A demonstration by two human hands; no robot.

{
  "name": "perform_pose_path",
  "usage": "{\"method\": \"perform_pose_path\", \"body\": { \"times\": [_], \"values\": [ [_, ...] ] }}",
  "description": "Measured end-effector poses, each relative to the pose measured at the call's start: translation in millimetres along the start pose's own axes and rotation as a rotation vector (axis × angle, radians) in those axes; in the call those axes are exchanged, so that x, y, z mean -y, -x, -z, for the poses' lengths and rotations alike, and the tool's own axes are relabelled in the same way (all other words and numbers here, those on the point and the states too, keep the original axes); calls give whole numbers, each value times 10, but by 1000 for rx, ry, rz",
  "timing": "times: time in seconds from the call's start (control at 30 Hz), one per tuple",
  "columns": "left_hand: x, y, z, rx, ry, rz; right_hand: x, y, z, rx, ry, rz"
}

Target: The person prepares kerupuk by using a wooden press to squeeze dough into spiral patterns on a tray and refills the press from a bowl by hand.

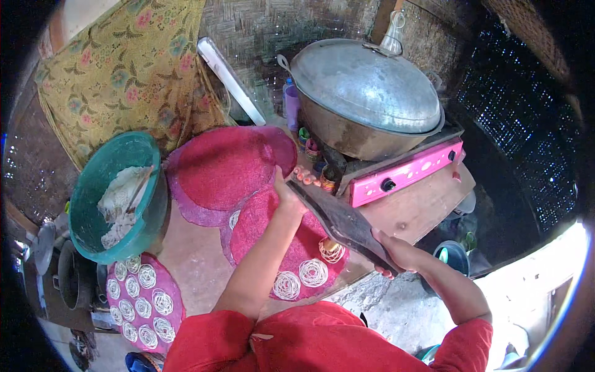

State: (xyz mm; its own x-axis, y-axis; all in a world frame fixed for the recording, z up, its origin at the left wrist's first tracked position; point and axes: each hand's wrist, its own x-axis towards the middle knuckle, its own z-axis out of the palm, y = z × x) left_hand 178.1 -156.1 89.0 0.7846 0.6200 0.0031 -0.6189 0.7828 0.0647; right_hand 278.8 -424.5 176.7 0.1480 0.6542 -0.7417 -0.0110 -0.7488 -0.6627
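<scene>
Both hands grip a dark, flat wooden press (341, 218), held slantwise above the table. My left hand (290, 193) is on its upper left end and my right hand (397, 251) on its lower right end. From under its middle shows a brass-coloured cylinder (331, 244), just over a coil of thin dough strands (332, 255). That coil lies on a round pink woven mat (253, 232), with two more coils (287, 284) along its near edge. The press and my arms hide part of this mat.
At left, a green basin (155, 153) holds white dough (123, 190). A purplish mat (114, 286) below it carries several strand coils. More pink mats (223, 167) lie behind. A large lidded metal pot (362, 88) sits on a pink-fronted stove (404, 172) at right.
</scene>
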Motion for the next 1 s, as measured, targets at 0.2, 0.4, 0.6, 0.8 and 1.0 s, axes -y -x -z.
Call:
{"method": "perform_pose_path", "body": {
  "times": [0.2,0.4,0.6,0.8,1.0],
  "values": [
    [283,51,62,-72,25,40,-67,216,63,-118,85,-36],
    [416,-86,-96,-12,-76,167,-268,122,115,-226,-54,-2],
    [517,307,311,28,-1572,517,-465,119,202,-224,-106,147],
    [613,476,657,47,-1490,717,-439,78,156,-287,-24,201],
    [632,556,650,30,-1498,674,-466,12,137,-349,-21,241]
  ]
}}
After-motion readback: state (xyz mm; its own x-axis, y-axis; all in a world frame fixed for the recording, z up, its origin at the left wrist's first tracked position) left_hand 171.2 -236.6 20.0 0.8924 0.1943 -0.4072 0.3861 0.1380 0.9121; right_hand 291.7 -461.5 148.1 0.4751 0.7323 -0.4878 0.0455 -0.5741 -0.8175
